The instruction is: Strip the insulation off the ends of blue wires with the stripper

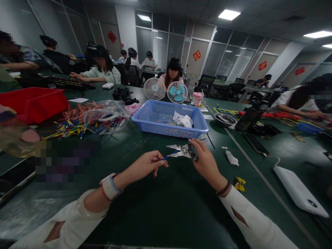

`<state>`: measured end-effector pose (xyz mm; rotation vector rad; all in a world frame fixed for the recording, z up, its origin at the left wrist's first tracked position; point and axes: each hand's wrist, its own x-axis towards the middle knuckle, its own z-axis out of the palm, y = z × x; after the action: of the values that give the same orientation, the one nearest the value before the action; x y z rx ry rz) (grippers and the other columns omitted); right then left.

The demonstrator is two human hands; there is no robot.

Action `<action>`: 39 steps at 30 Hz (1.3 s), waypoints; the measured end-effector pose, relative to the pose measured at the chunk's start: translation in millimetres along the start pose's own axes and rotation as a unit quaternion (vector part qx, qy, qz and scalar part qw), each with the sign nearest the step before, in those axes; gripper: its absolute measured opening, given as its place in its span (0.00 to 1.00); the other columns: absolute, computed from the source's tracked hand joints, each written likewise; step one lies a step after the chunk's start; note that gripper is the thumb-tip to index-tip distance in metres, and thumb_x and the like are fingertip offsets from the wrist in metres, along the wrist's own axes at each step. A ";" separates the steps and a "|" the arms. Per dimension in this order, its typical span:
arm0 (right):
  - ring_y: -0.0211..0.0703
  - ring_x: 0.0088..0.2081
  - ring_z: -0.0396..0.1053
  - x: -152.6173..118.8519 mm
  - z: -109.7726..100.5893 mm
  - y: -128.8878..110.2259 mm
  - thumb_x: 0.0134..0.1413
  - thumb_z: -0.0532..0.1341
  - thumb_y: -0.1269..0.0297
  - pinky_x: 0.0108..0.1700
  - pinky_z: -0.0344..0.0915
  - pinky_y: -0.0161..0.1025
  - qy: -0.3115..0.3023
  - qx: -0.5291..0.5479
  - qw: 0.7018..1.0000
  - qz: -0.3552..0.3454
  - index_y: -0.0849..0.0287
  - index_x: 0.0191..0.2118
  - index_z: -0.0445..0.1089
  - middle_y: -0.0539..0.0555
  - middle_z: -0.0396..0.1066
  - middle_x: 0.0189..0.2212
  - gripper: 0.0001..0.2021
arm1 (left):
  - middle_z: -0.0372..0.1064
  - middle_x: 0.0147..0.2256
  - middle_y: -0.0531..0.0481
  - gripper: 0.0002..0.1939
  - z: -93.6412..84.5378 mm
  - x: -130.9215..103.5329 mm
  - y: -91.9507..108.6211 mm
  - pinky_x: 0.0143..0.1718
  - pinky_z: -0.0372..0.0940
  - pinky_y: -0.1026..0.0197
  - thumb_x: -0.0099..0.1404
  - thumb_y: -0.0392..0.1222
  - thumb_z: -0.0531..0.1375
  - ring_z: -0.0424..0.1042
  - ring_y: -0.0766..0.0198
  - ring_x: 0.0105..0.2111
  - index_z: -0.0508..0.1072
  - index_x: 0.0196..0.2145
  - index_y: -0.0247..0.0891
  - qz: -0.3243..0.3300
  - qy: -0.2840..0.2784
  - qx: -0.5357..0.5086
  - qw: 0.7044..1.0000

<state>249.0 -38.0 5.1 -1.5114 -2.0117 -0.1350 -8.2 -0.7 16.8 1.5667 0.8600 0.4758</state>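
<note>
My left hand (153, 163) pinches a short blue wire (166, 158) between thumb and fingers. The wire's far end lies between the parted jaws of a pair of wire strippers (183, 150). Closed around the handles of that tool is my right hand (204, 160), and the handles are mostly hidden by the fingers. Both hands are just above the dark green table, in front of a blue plastic basket (168, 130). Inside the basket lie small coloured scraps and crumpled white tissue (184, 120).
Bundled coloured wires (68, 129) and a plastic bag (106, 114) lie left, beside a red bin (28, 103). Two small fans (177, 92) stand behind the basket. To the right are a metal bowl (225, 119), a phone (256, 143) and a white power bank (298, 190). Several people sit around.
</note>
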 end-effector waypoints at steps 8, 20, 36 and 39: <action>0.53 0.61 0.56 -0.5 -0.3 -0.3 0.47 0.51 0.81 0.59 0.59 0.53 -0.004 -0.086 0.995 -0.042 0.59 0.64 0.51 0.62 0.55 0.61 0.36 | 0.76 0.39 0.46 0.13 2.1 -0.5 -1.4 0.20 0.58 0.67 0.63 0.48 0.60 0.64 0.72 0.19 0.64 0.35 0.37 -0.003 -0.002 -0.002 1.000; 0.55 0.64 0.51 -1.4 10.8 -4.2 0.51 0.45 0.84 0.62 0.54 0.54 -0.005 -0.182 0.981 -0.064 0.69 0.65 0.49 0.69 0.52 0.62 0.33 | 0.76 0.36 0.47 0.13 6.3 -0.5 -3.3 0.19 0.55 0.68 0.63 0.49 0.59 0.61 0.74 0.18 0.64 0.36 0.36 0.011 -0.004 -0.005 1.000; 0.55 0.51 0.63 -2.8 11.0 -7.8 0.54 0.46 0.80 0.55 0.57 0.56 0.012 -0.203 0.978 -0.042 0.63 0.64 0.50 0.67 0.61 0.56 0.30 | 0.75 0.35 0.48 0.14 7.4 1.0 -7.1 0.19 0.55 0.68 0.64 0.51 0.59 0.60 0.73 0.18 0.65 0.36 0.36 0.018 0.012 -0.011 1.000; 0.54 0.49 0.63 -3.3 10.9 -7.7 0.55 0.46 0.79 0.54 0.59 0.54 0.014 -0.210 0.977 -0.037 0.64 0.62 0.53 0.67 0.62 0.56 0.28 | 0.75 0.35 0.47 0.15 7.2 1.0 -7.0 0.19 0.54 0.68 0.64 0.52 0.58 0.61 0.73 0.18 0.65 0.37 0.36 0.008 0.007 -0.020 1.000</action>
<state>238.2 -38.8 -3.2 -1.6688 -2.1061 -0.6429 -4.2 -4.7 8.5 1.5370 0.8453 0.5136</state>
